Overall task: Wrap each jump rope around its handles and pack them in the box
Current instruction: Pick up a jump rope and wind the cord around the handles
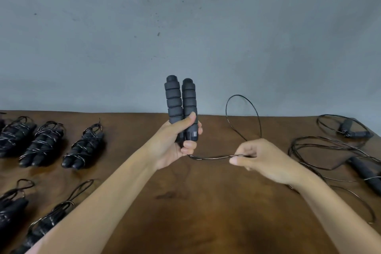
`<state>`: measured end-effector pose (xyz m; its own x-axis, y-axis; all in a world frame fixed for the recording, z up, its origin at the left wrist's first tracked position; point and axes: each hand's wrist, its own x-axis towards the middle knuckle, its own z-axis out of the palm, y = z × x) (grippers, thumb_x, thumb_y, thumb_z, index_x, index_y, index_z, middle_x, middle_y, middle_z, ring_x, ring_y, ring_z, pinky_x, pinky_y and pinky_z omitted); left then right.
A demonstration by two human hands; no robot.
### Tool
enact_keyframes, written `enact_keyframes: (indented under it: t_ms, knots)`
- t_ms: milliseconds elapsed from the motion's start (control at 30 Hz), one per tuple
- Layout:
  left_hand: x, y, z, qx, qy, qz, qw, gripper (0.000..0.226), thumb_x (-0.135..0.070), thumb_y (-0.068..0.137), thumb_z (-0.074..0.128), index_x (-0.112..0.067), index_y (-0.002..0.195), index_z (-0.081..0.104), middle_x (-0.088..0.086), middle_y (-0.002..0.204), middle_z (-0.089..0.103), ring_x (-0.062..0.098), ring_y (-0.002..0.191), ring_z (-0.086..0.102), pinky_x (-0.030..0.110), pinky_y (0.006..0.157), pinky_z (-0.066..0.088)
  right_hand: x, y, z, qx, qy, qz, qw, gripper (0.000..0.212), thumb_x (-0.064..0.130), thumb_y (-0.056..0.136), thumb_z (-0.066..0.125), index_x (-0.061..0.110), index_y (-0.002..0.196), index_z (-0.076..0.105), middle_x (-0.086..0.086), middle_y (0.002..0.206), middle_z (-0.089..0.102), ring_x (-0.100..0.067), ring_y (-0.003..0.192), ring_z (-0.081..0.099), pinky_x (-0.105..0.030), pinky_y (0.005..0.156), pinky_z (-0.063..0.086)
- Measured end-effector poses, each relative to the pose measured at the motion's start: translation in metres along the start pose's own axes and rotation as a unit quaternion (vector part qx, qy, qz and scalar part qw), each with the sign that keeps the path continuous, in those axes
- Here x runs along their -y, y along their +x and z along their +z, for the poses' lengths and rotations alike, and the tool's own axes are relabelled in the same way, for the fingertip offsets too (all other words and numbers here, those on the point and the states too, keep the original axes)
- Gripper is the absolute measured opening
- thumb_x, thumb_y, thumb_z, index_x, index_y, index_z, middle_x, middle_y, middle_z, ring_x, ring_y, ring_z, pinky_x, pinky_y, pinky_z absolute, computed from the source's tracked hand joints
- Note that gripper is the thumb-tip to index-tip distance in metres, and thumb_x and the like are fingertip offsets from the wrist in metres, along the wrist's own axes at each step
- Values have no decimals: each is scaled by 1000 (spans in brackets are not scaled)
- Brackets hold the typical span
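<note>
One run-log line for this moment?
left hand: grips handles upright | right hand: pinches cord | wrapping: not begun

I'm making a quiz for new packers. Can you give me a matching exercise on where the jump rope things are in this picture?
Things:
1. pair of handles
2. cord
3. wrapped jump ropes
4. loose jump ropes

Places or states:
A. table's left side
B. upright in the left hand
C. unwound, table's right side
D. pinched by the right hand

Pairs: 1-B, 2-D, 3-A, 4-C

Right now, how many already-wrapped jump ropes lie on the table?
5 fully seen: three in the left back row, two nearer the front left. A sixth may be cut off at the left edge.
</note>
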<state>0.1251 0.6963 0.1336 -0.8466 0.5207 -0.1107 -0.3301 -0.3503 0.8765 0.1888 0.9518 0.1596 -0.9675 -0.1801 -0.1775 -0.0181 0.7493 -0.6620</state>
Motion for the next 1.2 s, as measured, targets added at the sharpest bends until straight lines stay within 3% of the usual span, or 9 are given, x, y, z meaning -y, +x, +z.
enact_keyframes:
  t_ms: [133,333,433,567,633,800,933,1067,1200]
  knots:
    - [10,-1,-1,-5,24,-27,999,30,-35,99,70,-9,105,57,9,93,58,15,56,36,24,51,28,8,4,-30,-35,-61,-38,997,14,31,89,76,26,77,70,8,80,73,-7,83,69,-33,86,51]
    - [31,3,8,-3,11,-69,998,35,-38,93,74,-8,103,59,7,89,58,15,56,35,23,51,28,37,13,-60,-57,-184,-107,975,15,18,95,69,31,90,73,19,87,72,7,88,63,-9,77,44]
    - [38,8,14,9,14,-76,997,42,-43,87,77,-7,101,61,8,89,58,15,57,35,22,50,29,57,20,-63,-99,-251,-155,950,4,30,92,74,30,89,71,19,89,69,1,86,61,-20,74,44]
    - [44,12,21,61,25,-84,994,66,-60,75,82,-7,106,57,6,87,55,14,59,35,23,52,28,81,28,-65,-133,-303,-184,926,21,41,81,82,26,86,69,14,88,68,-8,87,60,-32,74,50]
    - [45,15,24,86,33,-93,991,77,-69,72,79,-8,113,54,6,87,54,14,60,36,23,53,29,90,33,-62,-123,-323,-198,917,19,38,84,80,25,89,67,13,90,66,-10,88,58,-31,74,47]
    - [40,18,35,92,46,-124,987,70,-63,81,65,-1,112,58,7,90,61,12,58,37,22,52,32,107,48,-52,-61,-314,-247,914,5,19,98,65,20,100,69,10,98,63,-9,96,55,-29,83,47]
    - [38,19,43,99,80,-145,981,76,-66,68,83,-4,105,62,7,86,62,12,59,34,20,49,32,122,58,-48,-28,-305,-256,917,5,16,98,65,18,98,69,10,99,64,-9,96,58,-30,84,50]
    - [38,15,52,114,143,-148,972,43,-43,83,86,-10,100,65,7,85,61,12,59,34,21,52,29,130,71,-42,-8,-311,-257,915,3,19,92,72,21,92,69,12,94,67,-9,92,61,-36,81,53]
    - [39,8,57,133,197,-124,963,21,-27,91,82,-17,91,63,6,84,58,14,58,31,26,55,24,131,79,-42,28,-326,-236,915,8,23,88,78,21,92,71,14,85,65,-2,81,57,-23,68,46]
